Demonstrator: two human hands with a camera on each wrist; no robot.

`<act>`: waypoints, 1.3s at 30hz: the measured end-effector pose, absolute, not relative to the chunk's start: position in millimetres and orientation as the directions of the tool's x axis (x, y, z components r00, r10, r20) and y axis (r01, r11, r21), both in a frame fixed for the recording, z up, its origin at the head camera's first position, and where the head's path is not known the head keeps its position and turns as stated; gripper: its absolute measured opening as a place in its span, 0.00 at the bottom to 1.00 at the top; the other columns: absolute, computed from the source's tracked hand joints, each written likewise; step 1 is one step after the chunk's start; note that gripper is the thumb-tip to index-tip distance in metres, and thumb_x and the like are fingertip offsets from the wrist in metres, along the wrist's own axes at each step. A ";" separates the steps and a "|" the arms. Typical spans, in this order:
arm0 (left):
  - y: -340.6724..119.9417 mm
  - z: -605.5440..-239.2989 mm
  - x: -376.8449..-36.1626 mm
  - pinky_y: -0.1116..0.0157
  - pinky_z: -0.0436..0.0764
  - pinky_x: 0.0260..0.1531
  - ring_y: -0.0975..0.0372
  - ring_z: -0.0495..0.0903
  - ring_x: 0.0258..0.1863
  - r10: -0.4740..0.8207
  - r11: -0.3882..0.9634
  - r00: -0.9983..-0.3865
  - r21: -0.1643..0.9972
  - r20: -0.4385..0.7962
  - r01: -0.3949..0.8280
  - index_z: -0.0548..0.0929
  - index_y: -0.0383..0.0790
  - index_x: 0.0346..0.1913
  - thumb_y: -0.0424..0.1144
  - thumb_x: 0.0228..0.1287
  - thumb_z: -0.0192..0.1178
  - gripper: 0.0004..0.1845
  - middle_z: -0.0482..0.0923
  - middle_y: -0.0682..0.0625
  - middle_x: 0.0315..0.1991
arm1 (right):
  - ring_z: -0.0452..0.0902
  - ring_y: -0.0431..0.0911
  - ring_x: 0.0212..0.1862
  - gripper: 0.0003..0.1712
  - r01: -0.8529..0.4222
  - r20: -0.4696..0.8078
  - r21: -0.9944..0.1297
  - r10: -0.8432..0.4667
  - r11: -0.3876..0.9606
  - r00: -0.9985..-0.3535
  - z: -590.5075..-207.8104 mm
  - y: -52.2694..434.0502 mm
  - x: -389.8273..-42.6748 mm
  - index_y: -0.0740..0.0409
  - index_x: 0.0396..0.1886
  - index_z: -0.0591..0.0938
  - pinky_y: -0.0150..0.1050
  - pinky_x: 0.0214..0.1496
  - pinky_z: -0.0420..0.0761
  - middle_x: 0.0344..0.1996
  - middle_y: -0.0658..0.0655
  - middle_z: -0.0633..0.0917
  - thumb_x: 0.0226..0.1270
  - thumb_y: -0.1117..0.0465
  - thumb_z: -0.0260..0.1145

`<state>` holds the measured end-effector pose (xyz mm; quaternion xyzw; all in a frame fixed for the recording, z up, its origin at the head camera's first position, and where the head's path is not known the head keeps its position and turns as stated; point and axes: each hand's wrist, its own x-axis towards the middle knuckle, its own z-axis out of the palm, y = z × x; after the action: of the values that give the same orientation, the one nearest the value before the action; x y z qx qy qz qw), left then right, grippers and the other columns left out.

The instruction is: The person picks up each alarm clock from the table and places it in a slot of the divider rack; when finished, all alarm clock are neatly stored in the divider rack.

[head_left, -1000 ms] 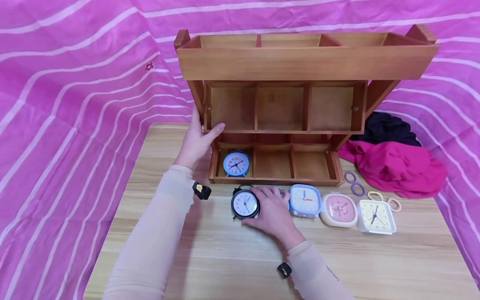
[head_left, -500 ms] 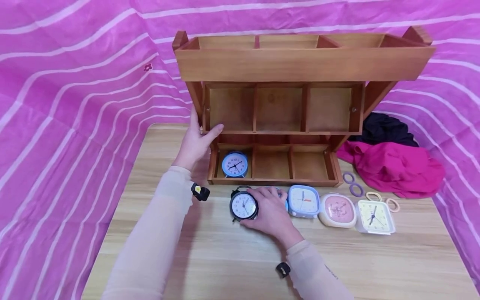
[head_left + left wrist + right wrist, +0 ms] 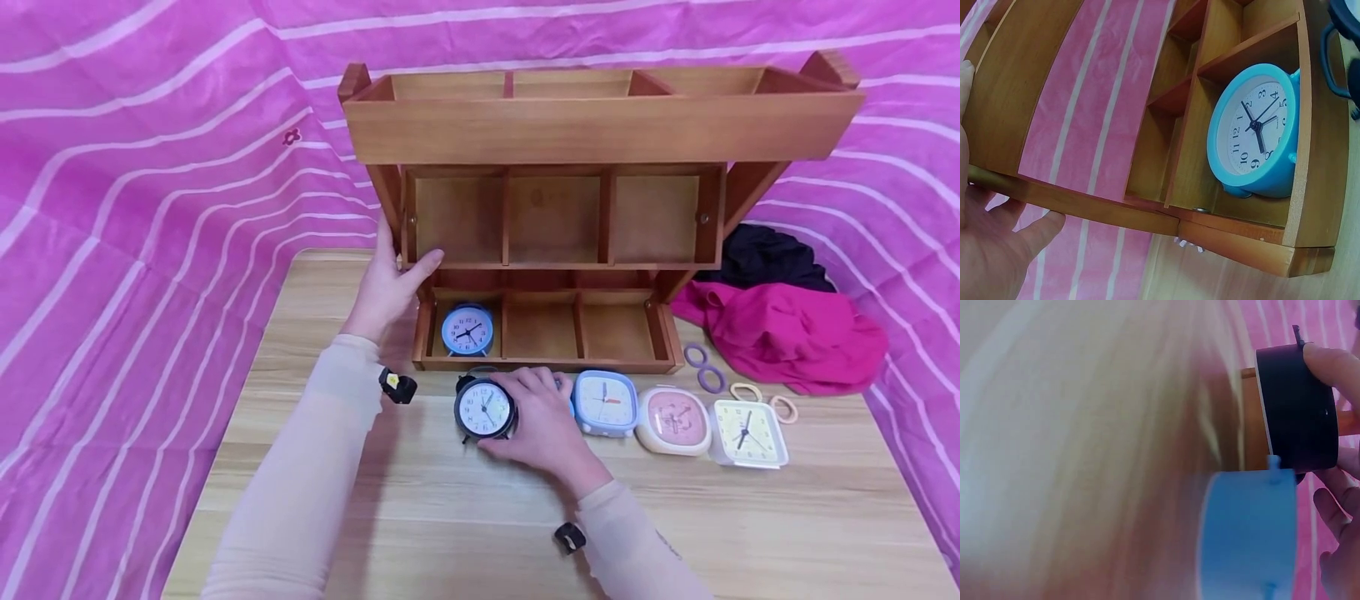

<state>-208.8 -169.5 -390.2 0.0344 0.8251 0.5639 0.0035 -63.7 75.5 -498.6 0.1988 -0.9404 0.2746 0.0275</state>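
Note:
My right hand (image 3: 542, 421) grips a round black twin-bell alarm clock (image 3: 483, 408) with a white face, thumb and fingers at its rim; the right wrist view shows its dark side (image 3: 1297, 406). Behind that hand, a second blue clock (image 3: 1250, 534) is mostly hidden in the head view. My left hand (image 3: 386, 287) holds the left side of a tiered wooden organizer (image 3: 600, 133), with the thumb in front and fingers along the side strut (image 3: 1085, 203). In the bottom tier's left compartment stands a round blue alarm clock (image 3: 467, 331).
Right of my right hand, a blue square clock (image 3: 605, 402), a pink-faced clock (image 3: 675, 419) and a yellow-faced clock (image 3: 748, 433) stand in a row. Several rings (image 3: 711, 380) lie behind them. Magenta cloth (image 3: 787, 337) and black cloth (image 3: 776, 258) are heaped at right.
The view has shifted slightly. Both hands keep their holds, and the black alarm clock stays in front of the organizer with almost no movement.

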 end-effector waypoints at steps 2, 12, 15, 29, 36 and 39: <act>-169.6 -390.7 -208.7 0.43 0.66 0.74 0.55 0.57 0.80 0.058 0.365 -0.998 0.929 0.034 0.053 0.40 0.72 0.83 0.55 0.70 0.67 0.52 0.53 0.57 0.82 | 0.69 0.49 0.60 0.54 -0.394 0.168 -0.511 -0.361 0.764 -0.917 -493.3 77.7 -63.5 0.47 0.68 0.81 0.58 0.65 0.60 0.55 0.49 0.82 0.40 0.29 0.83; -170.4 -392.0 -210.4 0.45 0.65 0.75 0.56 0.57 0.80 0.053 0.367 -0.998 0.929 0.027 0.045 0.39 0.71 0.83 0.53 0.70 0.68 0.53 0.52 0.57 0.82 | 0.69 0.50 0.62 0.53 -0.380 0.175 -0.595 -0.348 0.708 -0.921 -470.5 92.5 -72.0 0.49 0.69 0.80 0.60 0.65 0.59 0.58 0.50 0.82 0.41 0.37 0.88; -169.0 -390.3 -210.4 0.45 0.64 0.75 0.55 0.56 0.81 0.053 0.366 -0.999 0.930 0.012 0.031 0.38 0.69 0.83 0.51 0.71 0.67 0.53 0.51 0.56 0.83 | 0.69 0.51 0.62 0.53 -0.381 0.180 -0.616 -0.348 0.690 -0.920 -463.9 100.7 -80.0 0.48 0.70 0.80 0.59 0.63 0.60 0.58 0.50 0.81 0.41 0.40 0.89; -166.2 -381.3 -204.8 0.43 0.63 0.76 0.54 0.56 0.81 0.062 0.351 -0.998 0.936 0.016 0.037 0.38 0.68 0.84 0.50 0.72 0.66 0.52 0.52 0.55 0.83 | 0.67 0.53 0.63 0.54 -0.366 0.196 -0.671 -0.323 0.644 -0.926 -449.8 138.7 -125.6 0.52 0.71 0.78 0.58 0.62 0.61 0.57 0.53 0.79 0.42 0.44 0.89; -162.0 -365.9 -193.8 0.43 0.61 0.76 0.51 0.56 0.81 0.071 0.344 -0.997 0.938 0.021 0.045 0.38 0.59 0.85 0.46 0.74 0.66 0.52 0.51 0.49 0.83 | 0.67 0.57 0.64 0.53 -0.329 0.157 -0.667 -0.305 0.669 -0.939 -464.2 152.5 -143.4 0.52 0.72 0.77 0.63 0.66 0.63 0.58 0.57 0.78 0.45 0.46 0.88; -161.2 -362.7 -191.6 0.43 0.62 0.76 0.51 0.56 0.81 0.072 0.345 -0.997 0.938 0.019 0.043 0.38 0.58 0.85 0.46 0.74 0.66 0.52 0.51 0.49 0.83 | 0.67 0.59 0.65 0.53 -0.308 0.137 -0.663 -0.293 0.682 -0.946 -468.0 155.6 -150.4 0.52 0.72 0.76 0.65 0.68 0.62 0.59 0.59 0.78 0.45 0.46 0.88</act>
<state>-191.6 -161.2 -362.7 0.0348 0.8200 0.5711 0.0127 -150.4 155.6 -468.0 0.1638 -0.9171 0.3633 0.0099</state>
